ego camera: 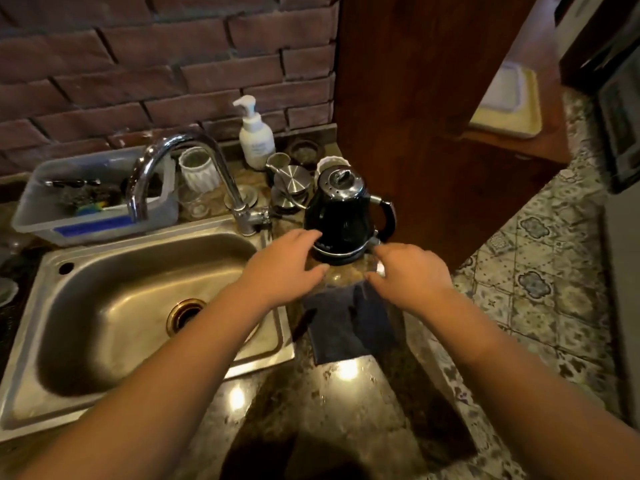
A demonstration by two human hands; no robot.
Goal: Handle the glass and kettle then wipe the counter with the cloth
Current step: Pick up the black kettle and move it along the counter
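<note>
A black electric kettle [341,216] with a chrome lid stands on its round base at the counter's back right, handle pointing right. Directly in front of it sits what looks like a clear glass [348,273], hard to make out against the speckled stone. My left hand [287,265] is spread at the glass's left, its fingertips by the kettle base. My right hand [412,275] is spread at the glass's right, thumb near the rim. Neither hand clearly grips anything. A dark blue cloth [346,327] lies flat on the counter just under my wrists.
A steel sink [104,306] with a chrome faucet [173,157] fills the left. Behind it are a plastic bin [41,209] of scrubbers, a ribbed white jar [199,168], a soap pump bottle [256,133] and steel lidded pots [291,188]. A wooden panel [415,116] stands right of the kettle.
</note>
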